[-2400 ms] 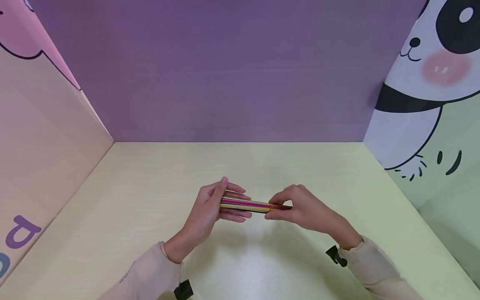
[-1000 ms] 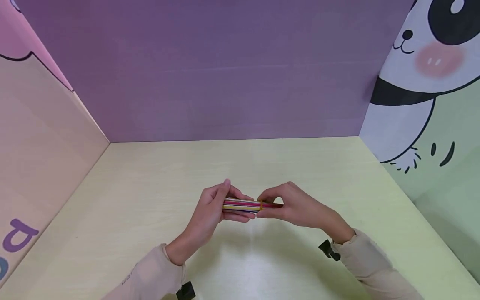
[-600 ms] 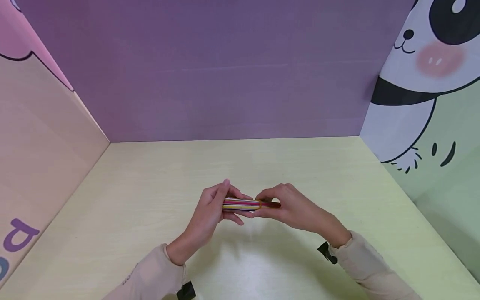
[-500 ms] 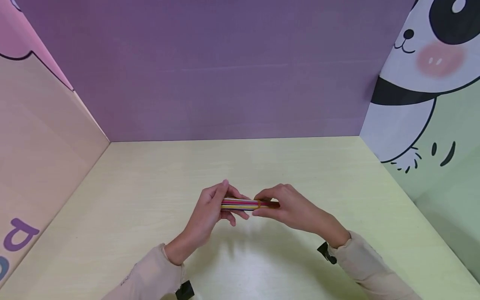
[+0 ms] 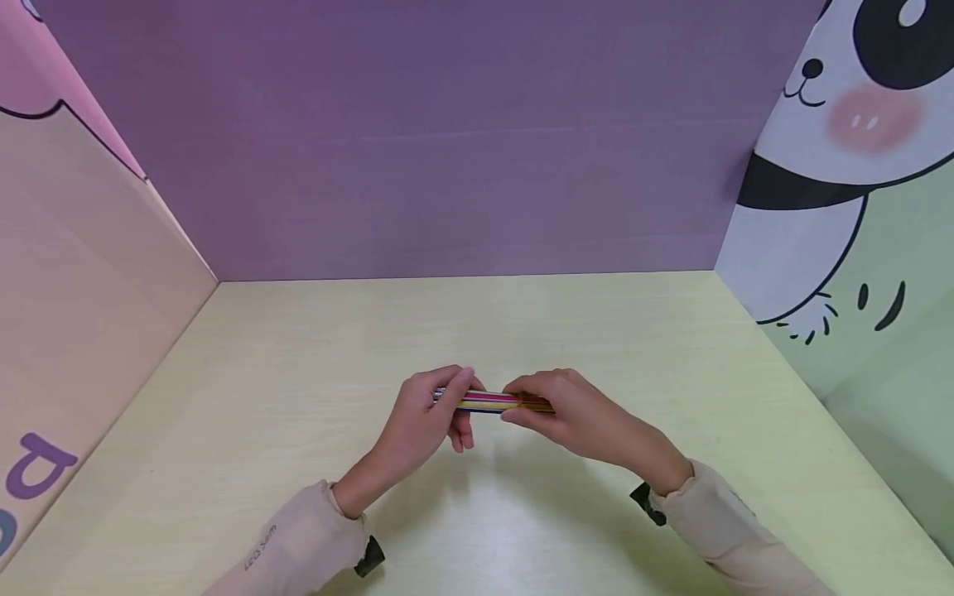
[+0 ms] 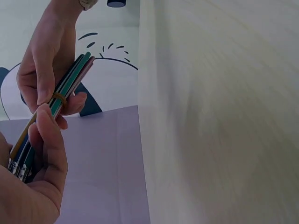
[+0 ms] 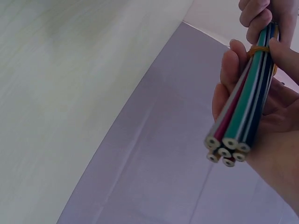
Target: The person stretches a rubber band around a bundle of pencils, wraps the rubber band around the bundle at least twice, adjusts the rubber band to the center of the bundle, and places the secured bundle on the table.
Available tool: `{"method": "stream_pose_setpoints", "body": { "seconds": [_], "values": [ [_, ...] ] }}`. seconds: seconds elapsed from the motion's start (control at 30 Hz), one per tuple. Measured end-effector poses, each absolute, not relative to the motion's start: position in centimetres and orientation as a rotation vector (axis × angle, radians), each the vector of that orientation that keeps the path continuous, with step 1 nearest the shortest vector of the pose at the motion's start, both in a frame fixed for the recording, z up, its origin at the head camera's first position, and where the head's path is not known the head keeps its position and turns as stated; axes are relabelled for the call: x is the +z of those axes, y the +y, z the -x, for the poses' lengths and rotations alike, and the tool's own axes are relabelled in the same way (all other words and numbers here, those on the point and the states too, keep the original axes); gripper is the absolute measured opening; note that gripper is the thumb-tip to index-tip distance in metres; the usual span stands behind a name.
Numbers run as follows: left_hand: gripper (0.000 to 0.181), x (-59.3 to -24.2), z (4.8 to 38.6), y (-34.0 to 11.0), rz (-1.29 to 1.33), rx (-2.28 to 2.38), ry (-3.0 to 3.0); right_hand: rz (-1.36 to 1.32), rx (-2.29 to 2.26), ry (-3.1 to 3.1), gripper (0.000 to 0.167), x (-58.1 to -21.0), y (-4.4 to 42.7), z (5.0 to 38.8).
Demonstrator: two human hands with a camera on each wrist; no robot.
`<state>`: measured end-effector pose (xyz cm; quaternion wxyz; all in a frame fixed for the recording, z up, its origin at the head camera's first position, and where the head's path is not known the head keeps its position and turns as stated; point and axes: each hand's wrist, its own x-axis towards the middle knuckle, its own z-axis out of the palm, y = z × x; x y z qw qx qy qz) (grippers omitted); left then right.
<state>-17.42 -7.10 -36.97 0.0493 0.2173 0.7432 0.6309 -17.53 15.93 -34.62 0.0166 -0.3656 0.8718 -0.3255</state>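
A bundle of striped pencils [image 5: 486,401] is held level above the table between both hands. A yellowish rubber band [image 7: 259,49] goes round it. My left hand [image 5: 421,418] grips the end with the silver ferrules [image 6: 17,169], its thumb on top and its fingers curled round the pencils. At the band, my right hand [image 5: 589,422] pinches the bundle between thumb and fingers. The flat, unsharpened pencil ends [image 7: 228,147] point past the right palm in the right wrist view. Part of the bundle is hidden by the left fingers.
The pale wooden table [image 5: 477,331] lies below the hands. A purple wall [image 5: 477,149] stands at its back, with a pink and beige panel [image 5: 89,273] on the left and a green panel with a panda drawing [image 5: 857,273] on the right.
The left fingers, straighter before, have curled round the pencils, and the ferrule ends now show beyond the left thumb. My right hand has moved left along with the band, closer to the left hand.
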Motion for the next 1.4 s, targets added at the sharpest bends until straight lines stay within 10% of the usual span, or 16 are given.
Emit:
{"method": "stream_pose_setpoints", "body": {
  "seconds": [0.6,0.83,1.4],
  "values": [
    [0.041,-36.5,18.1,-8.2,-0.496,1.913,2.22,1.194,-0.745,2.926,0.019,-33.8,15.9,17.2],
    [0.017,-35.9,18.9,-9.6,-0.945,1.403,2.577,1.156,-0.837,2.846,0.011,-33.4,17.3,17.9],
    [0.025,-36.6,19.8,-10.2,-1.4,0.635,3.091,1.15,-0.716,2.884,0.012,-35.9,17.8,18.8]
  ]
}}
